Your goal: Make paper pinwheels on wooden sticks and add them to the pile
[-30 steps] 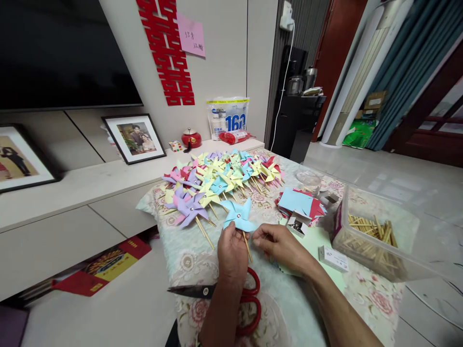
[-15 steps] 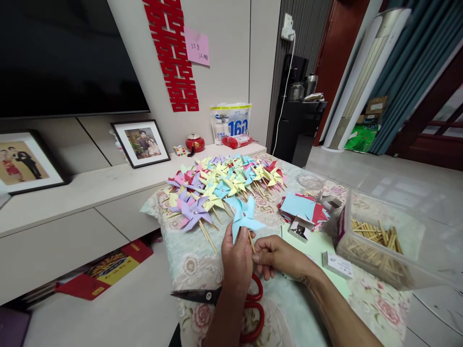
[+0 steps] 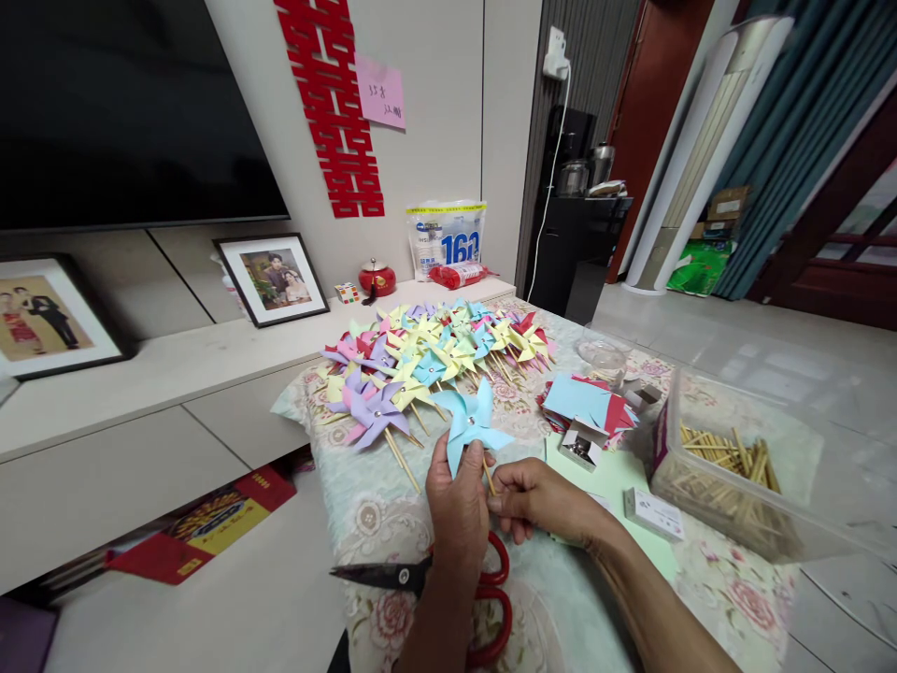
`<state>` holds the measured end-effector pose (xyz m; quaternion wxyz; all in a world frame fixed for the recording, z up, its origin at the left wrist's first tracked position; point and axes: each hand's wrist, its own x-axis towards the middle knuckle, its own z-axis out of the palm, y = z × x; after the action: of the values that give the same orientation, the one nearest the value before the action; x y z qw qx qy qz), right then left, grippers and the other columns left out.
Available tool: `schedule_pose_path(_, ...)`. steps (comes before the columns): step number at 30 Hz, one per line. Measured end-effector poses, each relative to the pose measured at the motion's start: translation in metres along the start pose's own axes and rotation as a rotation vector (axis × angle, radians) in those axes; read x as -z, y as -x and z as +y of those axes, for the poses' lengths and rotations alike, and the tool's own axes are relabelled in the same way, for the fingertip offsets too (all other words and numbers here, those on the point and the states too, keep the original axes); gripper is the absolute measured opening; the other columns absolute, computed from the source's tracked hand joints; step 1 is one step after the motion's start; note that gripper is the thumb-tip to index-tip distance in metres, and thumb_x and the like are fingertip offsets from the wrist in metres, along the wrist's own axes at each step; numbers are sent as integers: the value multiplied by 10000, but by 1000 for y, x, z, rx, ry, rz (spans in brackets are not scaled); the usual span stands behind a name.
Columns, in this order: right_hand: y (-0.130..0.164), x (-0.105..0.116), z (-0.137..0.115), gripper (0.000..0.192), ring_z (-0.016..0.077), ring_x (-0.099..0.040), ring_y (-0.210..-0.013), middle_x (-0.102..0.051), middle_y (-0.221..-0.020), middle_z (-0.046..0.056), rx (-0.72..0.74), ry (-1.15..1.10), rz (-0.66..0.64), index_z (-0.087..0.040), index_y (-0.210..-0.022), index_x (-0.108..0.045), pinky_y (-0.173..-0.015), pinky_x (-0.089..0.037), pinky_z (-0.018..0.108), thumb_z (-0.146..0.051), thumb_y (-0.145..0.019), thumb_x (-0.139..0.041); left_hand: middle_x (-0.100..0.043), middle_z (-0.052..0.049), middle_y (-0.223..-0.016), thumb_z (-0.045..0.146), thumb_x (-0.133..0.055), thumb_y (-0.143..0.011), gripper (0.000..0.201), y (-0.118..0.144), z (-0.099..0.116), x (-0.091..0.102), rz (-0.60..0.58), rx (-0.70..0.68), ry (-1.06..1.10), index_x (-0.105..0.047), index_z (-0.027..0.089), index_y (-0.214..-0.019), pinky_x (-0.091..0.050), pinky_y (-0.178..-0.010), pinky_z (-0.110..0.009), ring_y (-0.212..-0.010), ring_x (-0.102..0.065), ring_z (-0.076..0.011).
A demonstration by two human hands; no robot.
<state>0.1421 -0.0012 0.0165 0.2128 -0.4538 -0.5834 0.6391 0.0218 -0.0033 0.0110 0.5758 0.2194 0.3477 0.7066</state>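
Near the front edge of the worktop (image 3: pixel 392 523), both hands are holding a light blue paper pinwheel on a thin wooden stick (image 3: pixel 471 425).

The left hand (image 3: pixel 459 500) is closing its fingers around the pinwheel's lower blades, while the right hand (image 3: pixel 539 500) is pinching the stick just beside it, the two hands touching. Under the left wrist, red-handled scissors (image 3: pixel 448 579) are lying on the floral cloth at the front edge. Behind the hands, a heap of finished pastel paper pinwheels (image 3: pixel 427 360) is spreading toward the far edge. To the right, a stack of blue and red paper squares (image 3: pixel 585 402) is sitting beside a small open cardboard box (image 3: pixel 580 444), and a clear plastic tub of wooden sticks (image 3: pixel 729 467) is standing near the right edge.
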Motion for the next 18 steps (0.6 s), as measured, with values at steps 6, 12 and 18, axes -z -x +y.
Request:
schedule_pose_path(6, 1, -1, -2, 216, 82, -554, -480, -619, -625, -29, 24, 30, 9, -180, -703, -539, -468, -394, 188, -351, -787, -643, -609, 51, -681, 283, -809, -687, 329, -1, 0, 3, 42, 6, -50, -632, 174, -943, -469, -593, -212, -573, -553, -83)
schedule_pose_path(12, -1, 0, -2, 213, 94, -550, -482, -611, -617, -24, 65, 59, 116, -185, -691, -528, -465, -372, 198, -350, -789, -620, -671, -65, -1064, 335, -796, -716, 560, -4, -5, 5, 31, -97, -91, -593, 187, -1217, -530, -762, -289, -830, -658, -152)
schedule_pose_path(18, -1, 0, -3, 188, 100, -512, -454, -540, -534, -53, 113, 115, 256, -200, -671, -509, -460, -337, 209, -314, -793, -597, -496, -147, -1337, 303, -793, -702, 544, -9, -9, 16, 171, -518, -544, -568, 218, -1190, -533, -791, -337, -1027, -629, -225)
